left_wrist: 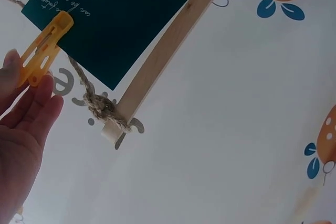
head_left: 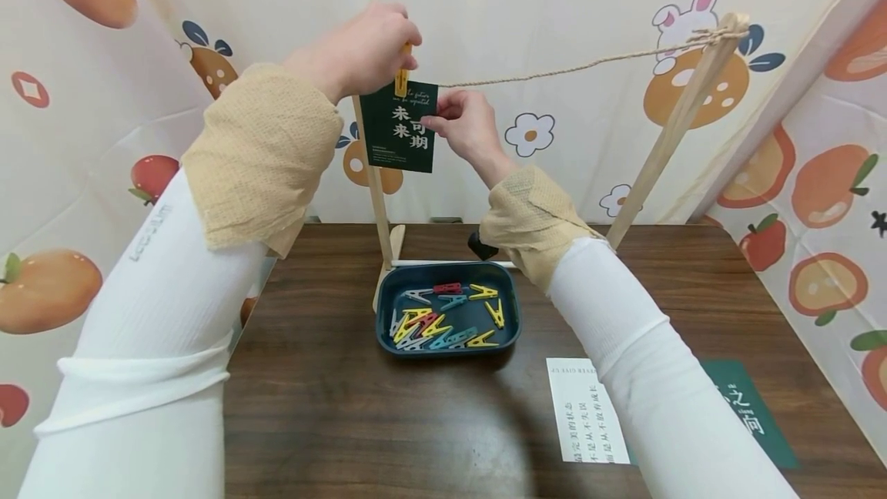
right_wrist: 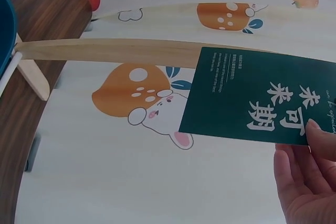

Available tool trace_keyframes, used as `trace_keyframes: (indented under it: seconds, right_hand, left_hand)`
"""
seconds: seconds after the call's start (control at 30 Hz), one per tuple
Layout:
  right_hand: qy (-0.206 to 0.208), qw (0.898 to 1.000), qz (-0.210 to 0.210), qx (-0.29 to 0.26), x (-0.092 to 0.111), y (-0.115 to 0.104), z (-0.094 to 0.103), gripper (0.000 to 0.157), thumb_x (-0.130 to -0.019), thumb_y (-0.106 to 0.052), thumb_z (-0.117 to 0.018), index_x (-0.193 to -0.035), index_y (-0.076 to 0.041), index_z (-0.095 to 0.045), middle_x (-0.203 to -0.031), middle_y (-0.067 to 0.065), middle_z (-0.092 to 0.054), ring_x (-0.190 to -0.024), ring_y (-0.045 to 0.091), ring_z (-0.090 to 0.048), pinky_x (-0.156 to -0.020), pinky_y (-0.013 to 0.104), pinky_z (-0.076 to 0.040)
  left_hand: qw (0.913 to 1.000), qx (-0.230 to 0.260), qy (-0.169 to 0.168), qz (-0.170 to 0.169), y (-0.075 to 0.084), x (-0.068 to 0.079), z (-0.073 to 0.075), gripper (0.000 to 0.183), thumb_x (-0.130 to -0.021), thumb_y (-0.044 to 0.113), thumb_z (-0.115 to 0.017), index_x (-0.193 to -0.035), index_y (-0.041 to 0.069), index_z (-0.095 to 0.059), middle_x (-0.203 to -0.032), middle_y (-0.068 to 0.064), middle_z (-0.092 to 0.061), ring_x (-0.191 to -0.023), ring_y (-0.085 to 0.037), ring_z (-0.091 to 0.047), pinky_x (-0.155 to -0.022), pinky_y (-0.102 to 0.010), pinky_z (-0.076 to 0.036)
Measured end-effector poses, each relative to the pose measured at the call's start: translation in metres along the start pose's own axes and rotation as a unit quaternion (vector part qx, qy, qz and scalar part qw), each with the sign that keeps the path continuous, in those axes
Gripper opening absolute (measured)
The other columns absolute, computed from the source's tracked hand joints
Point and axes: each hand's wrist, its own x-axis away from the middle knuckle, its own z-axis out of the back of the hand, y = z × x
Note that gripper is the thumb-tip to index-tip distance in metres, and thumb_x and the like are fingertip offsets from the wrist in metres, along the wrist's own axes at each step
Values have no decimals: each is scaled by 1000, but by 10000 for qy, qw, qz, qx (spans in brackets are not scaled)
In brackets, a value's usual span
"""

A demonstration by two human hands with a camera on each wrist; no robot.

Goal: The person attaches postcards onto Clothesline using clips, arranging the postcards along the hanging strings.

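Note:
A dark green card [head_left: 398, 137] with white lettering hangs at the twine [head_left: 540, 77], near the left post of a wooden frame. My left hand [head_left: 370, 48] pinches a yellow clothespin [left_wrist: 46, 48] whose tip overlaps the card's top edge. In the left wrist view the thumb and fingers squeeze the clothespin's handle end, with the knotted twine [left_wrist: 100, 106] passing behind the card. My right hand [head_left: 471, 125] holds the card by its right edge, thumb [right_wrist: 321, 139] on the printed face and fingers behind.
A dark blue tray [head_left: 516, 322] of several coloured clothespins stands on the wooden table [head_left: 333, 406] below. A white card [head_left: 582, 414] and another green card [head_left: 762, 414] lie at the right, partly under my sleeve. The frame's right post [head_left: 672, 129] leans behind my right arm.

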Motion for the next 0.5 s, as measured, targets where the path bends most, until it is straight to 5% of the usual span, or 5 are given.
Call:
trace_keyframes:
  seconds: [0.5]
  right_hand:
    - [-104,9976,290,617,12,10,10,21,-84,-19,-61,-102,-7,-60,-96,3,-60,-86,13,-52,-75,22,-43]
  left_hand:
    - [9991,26,271,322,4,6,-5,53,-95,26,-39,-136,-3,-25,-132,-20,-32,-115,-32,-37,-98,-40,-30]
